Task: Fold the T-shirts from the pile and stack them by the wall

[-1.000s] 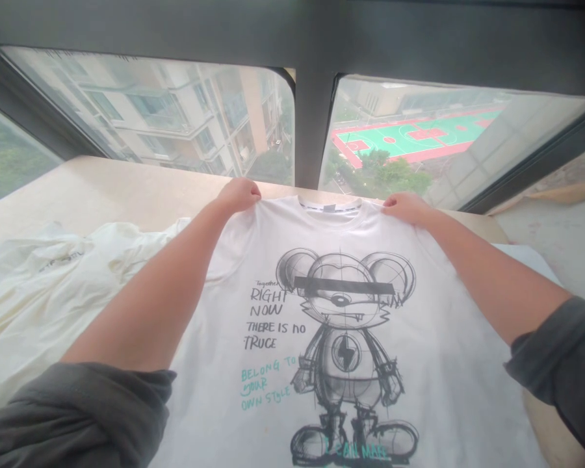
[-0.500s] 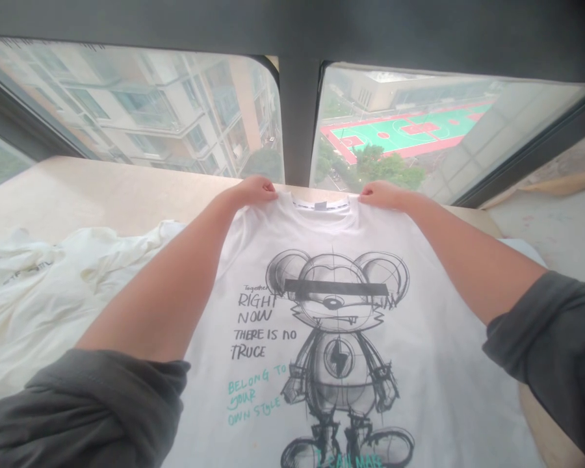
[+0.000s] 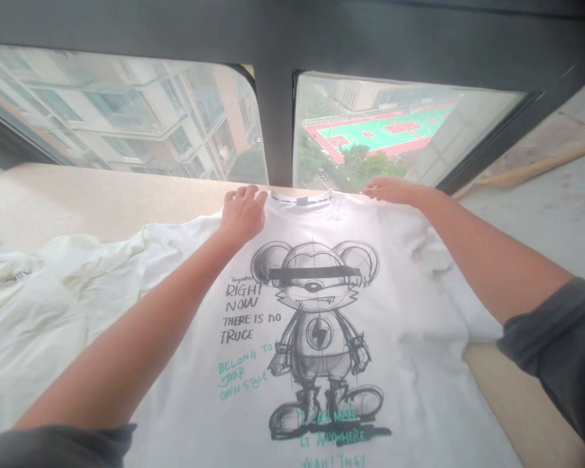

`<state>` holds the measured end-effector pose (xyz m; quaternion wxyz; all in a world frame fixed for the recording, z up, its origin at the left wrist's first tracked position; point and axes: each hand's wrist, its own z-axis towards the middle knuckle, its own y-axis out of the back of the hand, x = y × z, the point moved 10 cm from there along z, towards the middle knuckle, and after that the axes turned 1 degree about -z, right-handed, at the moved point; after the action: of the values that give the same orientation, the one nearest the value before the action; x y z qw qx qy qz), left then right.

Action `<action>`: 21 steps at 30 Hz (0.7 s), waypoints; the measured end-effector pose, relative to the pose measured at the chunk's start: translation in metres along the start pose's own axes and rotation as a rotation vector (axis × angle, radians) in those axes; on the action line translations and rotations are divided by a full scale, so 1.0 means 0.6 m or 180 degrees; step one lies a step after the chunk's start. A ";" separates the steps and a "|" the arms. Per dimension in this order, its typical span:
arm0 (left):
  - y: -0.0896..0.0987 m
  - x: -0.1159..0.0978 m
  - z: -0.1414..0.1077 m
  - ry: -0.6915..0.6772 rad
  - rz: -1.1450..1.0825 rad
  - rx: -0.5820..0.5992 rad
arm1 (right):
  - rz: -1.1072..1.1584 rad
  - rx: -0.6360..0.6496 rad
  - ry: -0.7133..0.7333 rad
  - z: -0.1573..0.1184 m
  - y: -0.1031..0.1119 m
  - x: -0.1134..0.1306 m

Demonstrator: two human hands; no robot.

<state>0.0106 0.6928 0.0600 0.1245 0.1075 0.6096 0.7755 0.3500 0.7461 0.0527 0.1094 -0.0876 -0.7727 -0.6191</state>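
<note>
A white T-shirt (image 3: pixel 390 286) lies spread out face up. Its front carries a sketched cartoon bear with a black bar over the eyes, plus black and green lettering. The neckline points away from me, toward the window. My left hand (image 3: pixel 244 211) rests palm down on the shirt beside the collar, its fingers slightly bent and apart. At the opposite shoulder, my right hand (image 3: pixel 392 190) touches the shirt's far edge with fingers stretched out, partly hidden by the hand itself.
A cream-coloured crumpled garment (image 3: pixel 53 299) with dark print lies to the left. Beneath everything is a pale wooden surface (image 3: pixel 107 192). Dark window frames (image 3: pixel 279 130) stand behind its far edge, with buildings and a sports court outside. A wall rises at right.
Both hands have let go of the shirt's shoulders, which they pinched before. The shirt now lies lower and flatter, with its sleeves spread out. My left hand has turned palm down.
</note>
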 end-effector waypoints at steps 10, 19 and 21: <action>0.024 0.099 -0.328 0.0722 -0.0190 0.0219 | 0.0722 -0.0453 -0.0498 -0.233 0.010 -0.225; 0.053 0.207 -0.466 0.2041 -0.1054 0.0171 | 0.1493 -0.0079 -0.0832 -0.236 -0.057 -0.180; 0.051 0.239 -0.466 0.2352 -0.1122 0.0216 | 0.1796 -0.0228 -0.0854 -0.246 -0.043 -0.179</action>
<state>-0.2161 0.4757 0.0267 0.0246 -0.2803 0.6476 0.7081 0.4550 0.5967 0.0293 0.1708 -0.3833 -0.7031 -0.5741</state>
